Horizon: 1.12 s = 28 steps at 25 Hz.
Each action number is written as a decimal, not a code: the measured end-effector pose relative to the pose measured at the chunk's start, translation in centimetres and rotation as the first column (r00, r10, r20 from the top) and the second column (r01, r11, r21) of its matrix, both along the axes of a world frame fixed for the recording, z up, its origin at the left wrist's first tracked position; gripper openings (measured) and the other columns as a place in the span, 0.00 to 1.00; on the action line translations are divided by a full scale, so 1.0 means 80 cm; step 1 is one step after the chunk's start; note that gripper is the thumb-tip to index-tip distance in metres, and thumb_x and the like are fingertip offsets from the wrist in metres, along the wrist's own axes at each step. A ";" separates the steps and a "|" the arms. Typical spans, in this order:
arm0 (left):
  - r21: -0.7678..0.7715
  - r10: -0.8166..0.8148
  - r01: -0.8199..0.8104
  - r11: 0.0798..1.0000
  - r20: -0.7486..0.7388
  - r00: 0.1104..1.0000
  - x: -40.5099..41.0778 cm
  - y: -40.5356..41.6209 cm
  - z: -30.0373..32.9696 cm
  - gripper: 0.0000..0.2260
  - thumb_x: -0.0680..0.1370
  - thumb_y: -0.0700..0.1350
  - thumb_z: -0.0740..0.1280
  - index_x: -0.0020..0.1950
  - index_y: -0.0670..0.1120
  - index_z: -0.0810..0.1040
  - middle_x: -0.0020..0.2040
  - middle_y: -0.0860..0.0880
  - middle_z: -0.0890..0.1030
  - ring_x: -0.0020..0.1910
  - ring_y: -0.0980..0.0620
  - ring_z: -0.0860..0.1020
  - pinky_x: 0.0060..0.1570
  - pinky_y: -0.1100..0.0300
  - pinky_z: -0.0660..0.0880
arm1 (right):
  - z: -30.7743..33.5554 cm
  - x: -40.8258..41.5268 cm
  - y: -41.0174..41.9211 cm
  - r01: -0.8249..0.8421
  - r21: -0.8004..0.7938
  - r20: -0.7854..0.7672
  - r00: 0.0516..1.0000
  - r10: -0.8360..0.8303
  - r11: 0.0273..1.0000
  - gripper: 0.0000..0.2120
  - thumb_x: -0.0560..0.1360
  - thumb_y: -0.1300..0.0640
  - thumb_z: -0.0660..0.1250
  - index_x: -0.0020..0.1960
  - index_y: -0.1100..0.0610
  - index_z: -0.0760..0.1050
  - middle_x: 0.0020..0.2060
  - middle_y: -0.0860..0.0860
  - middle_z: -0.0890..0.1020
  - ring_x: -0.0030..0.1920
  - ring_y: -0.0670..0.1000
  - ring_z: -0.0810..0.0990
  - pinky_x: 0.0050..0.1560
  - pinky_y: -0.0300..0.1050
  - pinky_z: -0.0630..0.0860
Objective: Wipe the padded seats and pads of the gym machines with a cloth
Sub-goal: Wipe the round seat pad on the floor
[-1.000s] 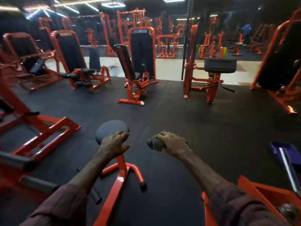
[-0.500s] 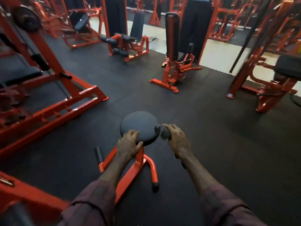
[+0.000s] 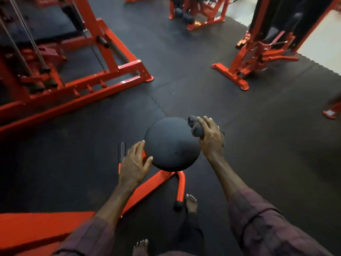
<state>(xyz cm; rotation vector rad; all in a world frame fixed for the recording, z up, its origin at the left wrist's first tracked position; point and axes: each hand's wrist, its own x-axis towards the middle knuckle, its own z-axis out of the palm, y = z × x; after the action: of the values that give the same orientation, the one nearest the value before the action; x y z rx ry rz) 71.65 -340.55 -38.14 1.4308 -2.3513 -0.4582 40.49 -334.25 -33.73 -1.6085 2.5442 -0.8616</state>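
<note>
Directly beyond the fingertips of both hands sits the round black padded seat point(image 3: 172, 143), mounted on a red tubular steel frame point(image 3: 158, 183) that rests on the dark rubber floor mat point(image 3: 258, 145). Both forearms reach forward and down from rolled maroon checked sleeves point(image 3: 258, 224), one to each side of the pad. Left hand point(image 3: 133, 164): palm down, wrist straight, fingers extended and slightly spread, with fingertips and thumb touching the pad's near-left rim; it holds nothing. Right hand point(image 3: 210, 134): knuckles up, fingers curled and clamped round a bunched dark grey cloth point(image 3: 195, 126), which is pressed against the pad's far-right edge just ahead of the thumb. Pad surface between the two sets of fingers is uncovered. Open mat lies beyond the right fingers and to their outer side. Outside the left fingers, a short black ribbed handle point(image 3: 121, 152) stands close by. Further out on that side stands a large red steel cable machine point(image 3: 103, 58), well apart from the hand. A second red machine base point(image 3: 239, 71) stands well beyond the right fingers. Two bare feet point(image 3: 191, 202) are planted on the mat beneath the wrists, one just beside the frame's capped leg.
</note>
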 end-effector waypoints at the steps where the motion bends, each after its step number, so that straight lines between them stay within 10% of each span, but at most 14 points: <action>1: 0.038 0.072 -0.072 0.997 -0.017 0.997 -0.017 0.001 -0.018 0.34 0.80 0.60 0.67 0.81 0.44 0.67 0.78 0.44 0.71 0.76 0.44 0.69 0.70 0.46 0.73 | -0.018 -0.018 -0.021 -0.065 0.056 -0.031 0.997 0.067 0.996 0.34 0.71 0.70 0.69 0.76 0.54 0.74 0.75 0.59 0.73 0.77 0.63 0.69 0.75 0.64 0.67; 5: 0.199 0.316 -0.306 0.931 -0.021 0.949 -0.096 0.012 -0.083 0.40 0.80 0.64 0.64 0.83 0.40 0.61 0.80 0.39 0.66 0.80 0.40 0.66 0.77 0.43 0.67 | -0.101 -0.077 -0.076 -0.373 0.518 0.067 0.915 0.399 0.769 0.39 0.71 0.57 0.72 0.81 0.45 0.65 0.84 0.55 0.55 0.84 0.61 0.50 0.76 0.76 0.55; 8: 0.325 0.488 -0.454 0.830 -0.027 0.873 -0.146 0.003 -0.109 0.41 0.82 0.64 0.65 0.85 0.41 0.56 0.84 0.40 0.59 0.83 0.42 0.59 0.81 0.45 0.62 | -0.129 -0.103 -0.081 -0.471 0.532 0.149 0.870 0.470 0.704 0.50 0.64 0.21 0.68 0.81 0.37 0.60 0.85 0.48 0.46 0.84 0.60 0.38 0.73 0.81 0.43; 10: 0.335 0.596 -0.546 0.768 -0.062 0.801 -0.169 -0.011 -0.123 0.39 0.84 0.64 0.61 0.85 0.40 0.55 0.84 0.40 0.57 0.84 0.43 0.57 0.82 0.47 0.59 | -0.133 -0.111 -0.088 -0.517 0.486 0.172 0.847 0.504 0.704 0.56 0.60 0.14 0.62 0.82 0.34 0.54 0.85 0.46 0.40 0.83 0.63 0.35 0.73 0.81 0.43; 15: 0.225 0.785 -0.756 0.615 -0.083 0.614 -0.210 -0.039 -0.148 0.28 0.89 0.53 0.52 0.85 0.39 0.56 0.84 0.39 0.60 0.83 0.42 0.59 0.81 0.51 0.59 | -0.162 -0.111 -0.111 -0.511 0.355 0.171 0.859 0.483 0.783 0.40 0.76 0.27 0.62 0.83 0.39 0.57 0.86 0.50 0.46 0.84 0.65 0.46 0.76 0.75 0.60; 28: 0.043 0.756 -0.755 0.655 -0.011 0.655 -0.210 -0.046 -0.166 0.25 0.89 0.48 0.54 0.84 0.39 0.59 0.82 0.40 0.64 0.77 0.39 0.68 0.73 0.45 0.70 | -0.165 -0.115 -0.111 -0.475 0.275 0.179 0.880 0.441 0.836 0.33 0.80 0.54 0.70 0.83 0.51 0.63 0.84 0.50 0.58 0.84 0.55 0.54 0.77 0.58 0.69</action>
<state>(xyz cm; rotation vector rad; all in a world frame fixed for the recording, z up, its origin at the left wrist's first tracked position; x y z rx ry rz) 54.84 -344.26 -51.42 2.2144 -1.4855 -0.2645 31.26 -343.16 -46.95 -1.8774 1.9539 -0.4545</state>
